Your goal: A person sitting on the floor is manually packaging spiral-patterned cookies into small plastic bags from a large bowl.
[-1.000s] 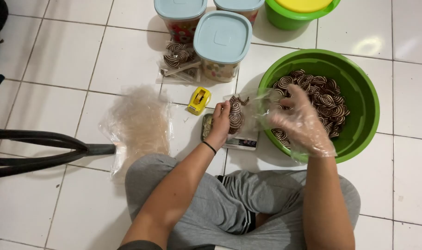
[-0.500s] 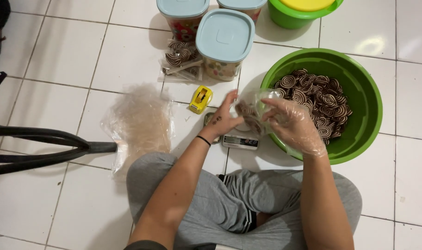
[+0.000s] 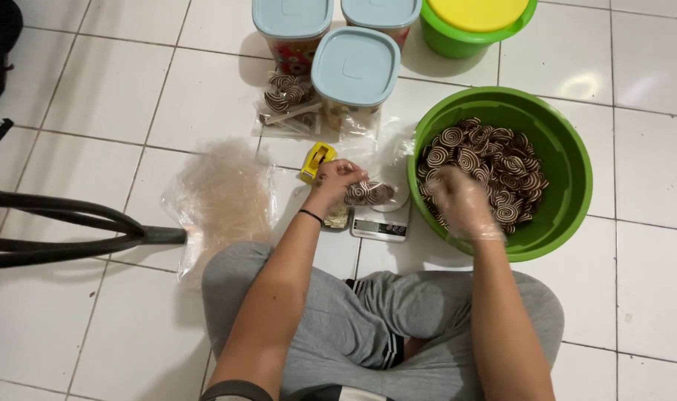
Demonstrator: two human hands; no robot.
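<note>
A small clear bag of spiral cookies [image 3: 368, 193] sits on a digital scale [image 3: 381, 225], pinched at its mouth by the left hand [image 3: 335, 182]; the gloved right hand [image 3: 459, 203], fingers curled, reaches into the green bowl [image 3: 568, 160] of cookies just beside it.

Left hand [image 3: 332, 180] bare, forearm running up from lower centre, thin dark band on the wrist, fingers curled shut in a pinch grip with knuckles facing up. Right hand [image 3: 459, 202] wears a thin clear glove, forearm extended straight forward, fingers bent downward and slightly motion-blurred, so exact finger closure can't be read. Hands sit near each other at about the same height, legs crossed below in grey trousers.
</note>
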